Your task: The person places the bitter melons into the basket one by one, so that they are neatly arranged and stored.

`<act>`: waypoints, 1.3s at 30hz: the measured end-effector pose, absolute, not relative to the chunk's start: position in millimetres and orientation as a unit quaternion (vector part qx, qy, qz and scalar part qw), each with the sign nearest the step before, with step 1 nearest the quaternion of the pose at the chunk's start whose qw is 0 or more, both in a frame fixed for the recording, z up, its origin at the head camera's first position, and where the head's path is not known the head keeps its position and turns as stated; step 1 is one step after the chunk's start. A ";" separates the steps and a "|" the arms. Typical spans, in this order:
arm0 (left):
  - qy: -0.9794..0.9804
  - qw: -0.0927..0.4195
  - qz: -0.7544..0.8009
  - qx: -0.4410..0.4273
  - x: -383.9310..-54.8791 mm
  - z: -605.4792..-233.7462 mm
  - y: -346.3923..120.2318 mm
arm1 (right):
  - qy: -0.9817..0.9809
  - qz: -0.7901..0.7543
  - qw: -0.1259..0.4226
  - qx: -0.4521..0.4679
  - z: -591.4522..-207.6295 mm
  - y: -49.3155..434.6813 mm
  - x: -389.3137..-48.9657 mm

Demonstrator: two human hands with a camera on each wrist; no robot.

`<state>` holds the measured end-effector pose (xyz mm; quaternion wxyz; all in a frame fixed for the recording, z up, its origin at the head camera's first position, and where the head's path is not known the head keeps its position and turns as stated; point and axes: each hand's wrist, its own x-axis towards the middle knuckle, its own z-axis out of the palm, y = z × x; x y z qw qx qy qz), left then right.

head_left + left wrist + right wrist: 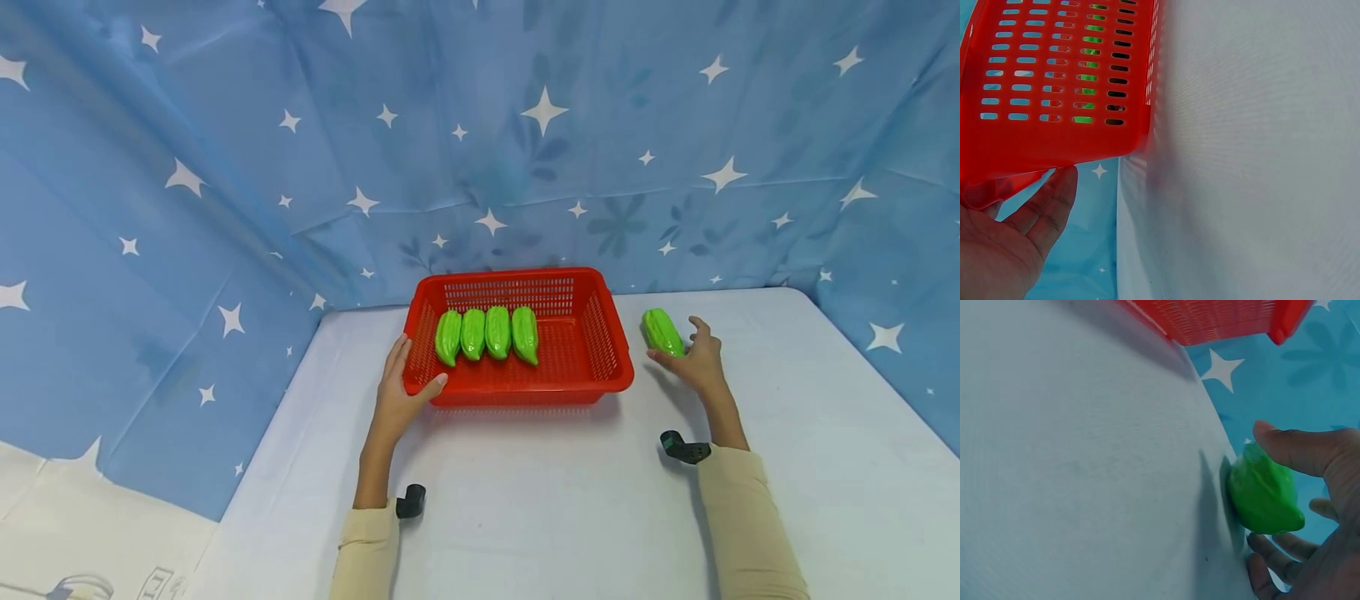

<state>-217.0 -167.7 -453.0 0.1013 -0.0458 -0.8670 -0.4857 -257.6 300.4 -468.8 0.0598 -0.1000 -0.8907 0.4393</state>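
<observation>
A red plastic basket (525,387) with slotted walls stands on the white table. In it, several ridged green bitter gourds, one of them this bitter gourd (497,333), lie side by side toward the left. My left hand (399,400) holds the basket's near left corner, thumb over the front rim and fingers along the left side. Right of the basket another bitter gourd (663,332) lies on the table. Around its near end my right hand (697,358) is spread, thumb at one side and fingers apart on the other, as the right wrist view also shows.
A blue cloth with white stars (555,167) hangs behind the table and down its left and right sides. The white tabletop (540,500) stretches in front of the basket. Small black wrist cameras sit at both sleeves.
</observation>
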 end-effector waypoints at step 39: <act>-0.866 0.101 -0.487 -0.045 -214.8 -451.1 -167.7 | -0.782 0.574 0.122 -0.209 -460.6 290.2 -260.0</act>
